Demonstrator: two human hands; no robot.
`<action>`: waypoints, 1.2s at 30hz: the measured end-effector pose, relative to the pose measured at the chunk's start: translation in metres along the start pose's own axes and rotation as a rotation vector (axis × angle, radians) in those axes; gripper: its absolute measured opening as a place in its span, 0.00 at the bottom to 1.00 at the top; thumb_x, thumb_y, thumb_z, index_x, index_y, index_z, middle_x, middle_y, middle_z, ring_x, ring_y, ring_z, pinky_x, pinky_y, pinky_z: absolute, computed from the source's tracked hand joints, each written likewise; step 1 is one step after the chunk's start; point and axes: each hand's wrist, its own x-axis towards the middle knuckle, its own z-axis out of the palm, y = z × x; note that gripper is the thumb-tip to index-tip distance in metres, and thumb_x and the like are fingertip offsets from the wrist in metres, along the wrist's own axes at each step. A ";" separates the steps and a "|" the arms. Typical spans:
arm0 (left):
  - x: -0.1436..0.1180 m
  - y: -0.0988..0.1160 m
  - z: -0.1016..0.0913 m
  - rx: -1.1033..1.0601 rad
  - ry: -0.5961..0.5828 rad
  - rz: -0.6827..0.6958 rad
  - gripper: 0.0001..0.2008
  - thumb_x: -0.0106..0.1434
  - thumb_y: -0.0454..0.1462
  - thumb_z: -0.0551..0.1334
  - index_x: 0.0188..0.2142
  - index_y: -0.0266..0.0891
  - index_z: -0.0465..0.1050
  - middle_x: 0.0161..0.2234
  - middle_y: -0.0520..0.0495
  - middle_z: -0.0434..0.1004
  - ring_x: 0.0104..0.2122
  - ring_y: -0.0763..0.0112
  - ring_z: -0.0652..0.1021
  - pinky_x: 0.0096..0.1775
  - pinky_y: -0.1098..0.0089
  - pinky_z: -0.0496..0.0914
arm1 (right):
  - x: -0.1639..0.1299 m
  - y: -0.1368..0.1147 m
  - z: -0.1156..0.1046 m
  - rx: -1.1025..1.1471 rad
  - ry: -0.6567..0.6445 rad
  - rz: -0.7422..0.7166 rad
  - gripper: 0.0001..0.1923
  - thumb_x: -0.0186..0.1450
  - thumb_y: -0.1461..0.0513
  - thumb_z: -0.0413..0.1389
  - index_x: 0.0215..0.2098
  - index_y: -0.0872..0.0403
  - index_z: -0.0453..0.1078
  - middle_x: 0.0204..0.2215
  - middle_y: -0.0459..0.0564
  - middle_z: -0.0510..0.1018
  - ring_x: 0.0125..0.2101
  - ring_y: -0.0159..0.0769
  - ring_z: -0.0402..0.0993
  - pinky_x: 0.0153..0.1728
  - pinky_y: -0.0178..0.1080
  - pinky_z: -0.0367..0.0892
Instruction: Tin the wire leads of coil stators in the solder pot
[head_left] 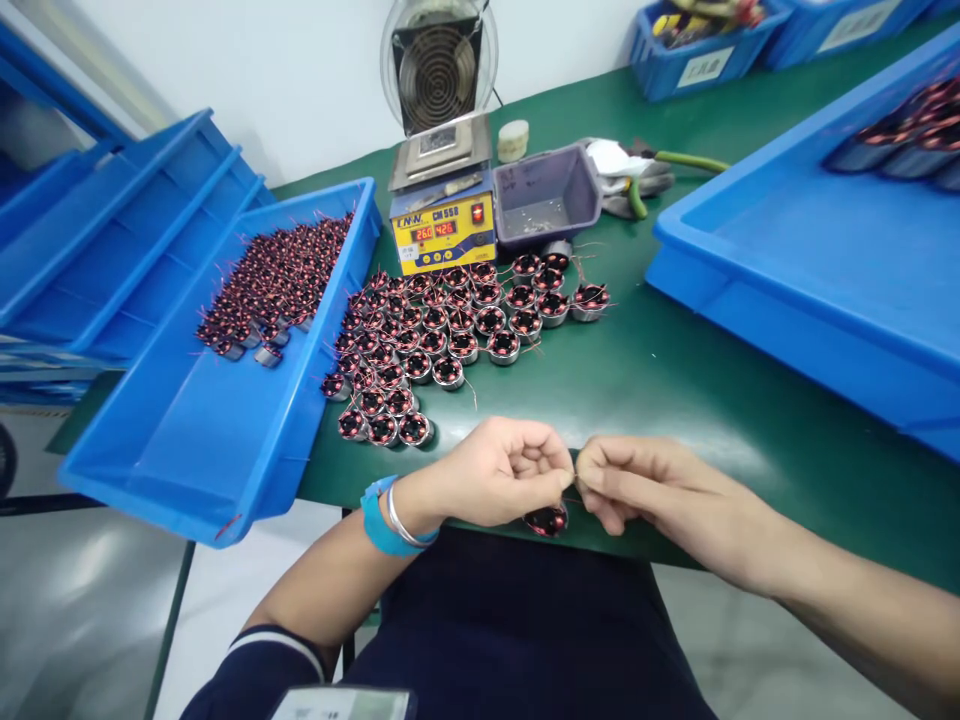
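Head view: left hand (510, 470) and right hand (637, 485) pinch coil (546, 519) leads between fingertips at 6 o'clock tabletop (675, 390) edge, likely twisting; coil batch (450, 320) at 12 within reach.

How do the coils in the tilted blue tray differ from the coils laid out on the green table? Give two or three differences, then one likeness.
The coils in the tilted blue tray lie heaped at its upper end, while the coils on the green table sit in rough rows, one layer deep. The tray coils point all ways; the table coils mostly stand with the winding facing up. The tray coils are walled in; the table coils lie on open mat. Both are small, reddish copper windings with loose wire ends.
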 end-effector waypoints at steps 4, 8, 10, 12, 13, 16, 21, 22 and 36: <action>0.000 0.000 0.001 -0.006 0.005 0.001 0.06 0.54 0.34 0.63 0.28 0.33 0.67 0.21 0.53 0.68 0.20 0.82 0.66 0.23 0.80 0.62 | -0.003 0.006 -0.004 -0.476 0.220 -0.414 0.09 0.71 0.62 0.49 0.36 0.53 0.70 0.29 0.50 0.79 0.28 0.35 0.75 0.29 0.36 0.67; 0.001 0.002 0.003 -0.017 0.014 -0.010 0.05 0.55 0.34 0.63 0.27 0.34 0.67 0.20 0.53 0.67 0.20 0.83 0.65 0.22 0.80 0.62 | -0.005 0.014 -0.010 -0.914 0.268 -0.773 0.15 0.70 0.70 0.43 0.41 0.54 0.71 0.34 0.52 0.80 0.37 0.39 0.75 0.46 0.46 0.65; 0.001 0.003 0.003 -0.029 0.028 -0.009 0.05 0.54 0.33 0.63 0.26 0.34 0.67 0.20 0.54 0.66 0.19 0.83 0.65 0.22 0.80 0.62 | -0.003 0.017 -0.016 -0.947 0.225 -0.705 0.15 0.70 0.70 0.42 0.38 0.53 0.70 0.32 0.51 0.79 0.37 0.39 0.75 0.51 0.49 0.62; 0.001 0.001 0.004 -0.060 0.054 -0.013 0.06 0.53 0.33 0.64 0.25 0.34 0.67 0.19 0.54 0.67 0.19 0.83 0.66 0.23 0.80 0.63 | -0.002 0.018 -0.025 -0.924 0.251 -0.553 0.12 0.70 0.67 0.45 0.35 0.52 0.69 0.30 0.50 0.78 0.35 0.40 0.75 0.46 0.48 0.64; 0.001 0.000 0.005 -0.084 0.082 -0.017 0.07 0.53 0.34 0.65 0.25 0.34 0.67 0.19 0.53 0.68 0.18 0.82 0.67 0.23 0.79 0.64 | -0.002 0.018 -0.028 -0.864 0.282 -0.461 0.11 0.70 0.66 0.46 0.33 0.52 0.68 0.30 0.50 0.77 0.33 0.39 0.75 0.41 0.45 0.65; 0.002 -0.003 0.009 -0.173 0.223 -0.026 0.12 0.51 0.38 0.69 0.26 0.35 0.67 0.20 0.51 0.72 0.17 0.81 0.69 0.21 0.79 0.64 | -0.003 0.013 -0.025 -0.562 0.319 -0.296 0.07 0.69 0.58 0.53 0.35 0.51 0.68 0.30 0.50 0.78 0.29 0.38 0.75 0.31 0.40 0.67; 0.009 -0.003 0.017 -0.313 0.458 0.079 0.21 0.47 0.47 0.73 0.25 0.34 0.68 0.19 0.51 0.74 0.16 0.79 0.71 0.20 0.77 0.66 | 0.000 0.002 0.018 -0.478 0.356 -0.318 0.13 0.63 0.54 0.59 0.42 0.52 0.68 0.33 0.51 0.80 0.33 0.42 0.79 0.36 0.44 0.71; 0.011 -0.002 0.016 -0.355 0.531 0.131 0.21 0.47 0.48 0.73 0.25 0.34 0.68 0.19 0.51 0.74 0.17 0.78 0.72 0.22 0.76 0.69 | 0.002 0.002 0.025 -0.483 0.368 -0.312 0.09 0.65 0.56 0.57 0.40 0.52 0.67 0.32 0.50 0.80 0.32 0.41 0.79 0.35 0.43 0.71; -0.029 -0.006 0.013 -0.291 0.629 0.130 0.21 0.46 0.36 0.74 0.37 0.35 0.70 0.20 0.57 0.70 0.18 0.83 0.67 0.21 0.80 0.62 | 0.023 -0.013 0.018 -0.329 0.202 -0.245 0.07 0.66 0.59 0.56 0.41 0.52 0.69 0.33 0.50 0.80 0.30 0.37 0.79 0.30 0.38 0.75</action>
